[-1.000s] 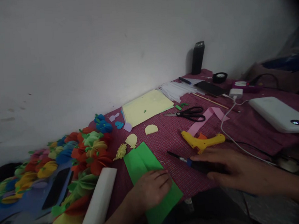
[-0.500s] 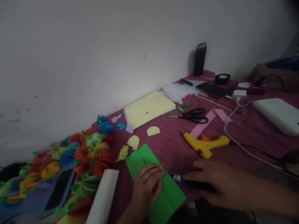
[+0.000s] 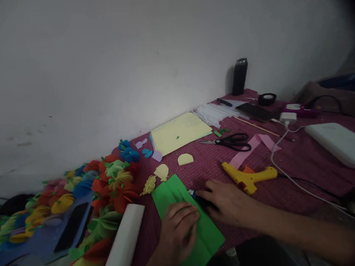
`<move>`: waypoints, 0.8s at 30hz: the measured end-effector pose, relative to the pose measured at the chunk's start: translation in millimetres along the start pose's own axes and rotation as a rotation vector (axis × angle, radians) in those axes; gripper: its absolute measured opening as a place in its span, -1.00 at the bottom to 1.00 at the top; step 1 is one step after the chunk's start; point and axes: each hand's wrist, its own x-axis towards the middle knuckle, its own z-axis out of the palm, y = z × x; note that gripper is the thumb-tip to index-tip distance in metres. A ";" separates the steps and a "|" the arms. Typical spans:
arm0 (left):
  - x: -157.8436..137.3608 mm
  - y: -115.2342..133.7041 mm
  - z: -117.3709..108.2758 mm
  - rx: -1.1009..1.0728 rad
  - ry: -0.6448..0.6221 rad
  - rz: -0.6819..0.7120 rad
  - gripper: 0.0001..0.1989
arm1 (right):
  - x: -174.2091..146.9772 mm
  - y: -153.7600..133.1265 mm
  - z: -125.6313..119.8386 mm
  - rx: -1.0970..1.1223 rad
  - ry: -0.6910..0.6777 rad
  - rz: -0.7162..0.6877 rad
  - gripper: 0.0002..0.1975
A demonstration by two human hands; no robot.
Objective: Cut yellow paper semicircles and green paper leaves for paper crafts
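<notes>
A folded sheet of green paper point(image 3: 207, 236) lies slantwise at the front of the table. Pressing on its left part is my left hand point(image 3: 180, 230), fingers curled and together, the thumb tucked partly out of sight. My right hand point(image 3: 223, 200) is closed around the dark handle of a utility knife point(image 3: 205, 200), which has a blue part and a pale metal tip near the sheet's right edge. Whether the tip touches the paper I cannot tell. Nearest to the right hand is a yellow glue gun point(image 3: 249, 176), lying just behind it.
Several colourful paper flowers point(image 3: 108, 182) crowd the left side, beside a white roll point(image 3: 124, 242). Behind the green sheet lie cream paper point(image 3: 182, 130), cut pieces point(image 3: 185, 159), scissors point(image 3: 234, 141) and pink ribbon point(image 3: 254, 146). A power bank point(image 3: 336, 144) and white cable point(image 3: 273, 158) are at right.
My right hand has moved left with the utility knife, bringing its tip to the green paper's edge. The left hand stays on the sheet. The camera view has shifted slightly.
</notes>
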 end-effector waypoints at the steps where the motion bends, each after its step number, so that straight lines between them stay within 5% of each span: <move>1: -0.9 -2.2 -1.0 0.005 -0.006 -0.008 -0.61 | 2.5 0.8 0.5 -0.011 0.000 0.001 -0.59; 8: 11.0 -50.1 11.2 0.239 0.001 -0.423 -0.29 | 9.9 1.8 3.0 -0.018 0.008 0.007 -0.65; 13: 15.3 -68.3 25.4 0.293 -0.166 -0.448 -0.27 | 12.0 -0.3 1.3 -0.024 -0.001 0.014 -0.66; 24: 16.1 -61.8 26.1 0.373 -0.314 -0.550 -0.31 | 23.6 5.2 8.0 -0.038 -0.030 0.040 -0.63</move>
